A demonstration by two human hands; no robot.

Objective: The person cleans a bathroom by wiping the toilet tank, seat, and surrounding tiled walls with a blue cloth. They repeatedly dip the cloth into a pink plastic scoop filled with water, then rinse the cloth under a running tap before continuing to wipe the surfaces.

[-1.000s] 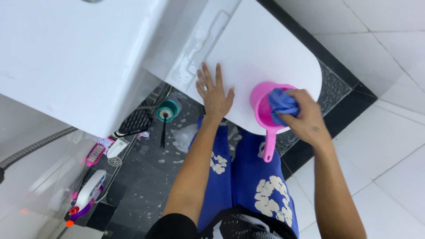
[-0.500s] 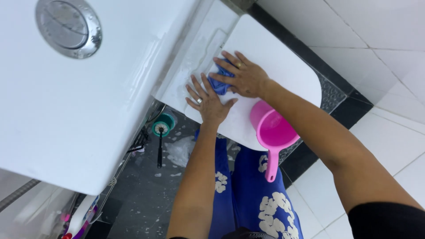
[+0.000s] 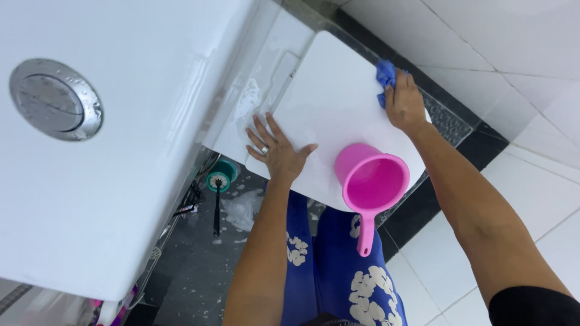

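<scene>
lid (image 3: pixel 338 102): white, closed | left hand (image 3: pixel 279 154) flat on it | scoop (image 3: pixel 371 181) right of that hand | cloth (image 3: pixel 385 75) under right hand (image 3: pixel 403 105), far edge

We see only part of the blue cloth (image 3: pixel 385 77): most of it lies tucked under our right hand (image 3: pixel 403 105), whose fingertips are covered by its folds. The palm of our left hand (image 3: pixel 277 154) presses flat on the white toilet lid (image 3: pixel 338 108), so its underside is hidden. The pink scoop (image 3: pixel 371 184) covers a patch of the lid, and its handle hangs past the lid's near edge. The white cistern (image 3: pixel 121 151) is cut off at the top and left edges. It hides the head of the toilet brush (image 3: pixel 217 193) partly, and small coloured bottles (image 3: pixel 115 305) at the bottom edge are too cropped to tell apart.
</scene>
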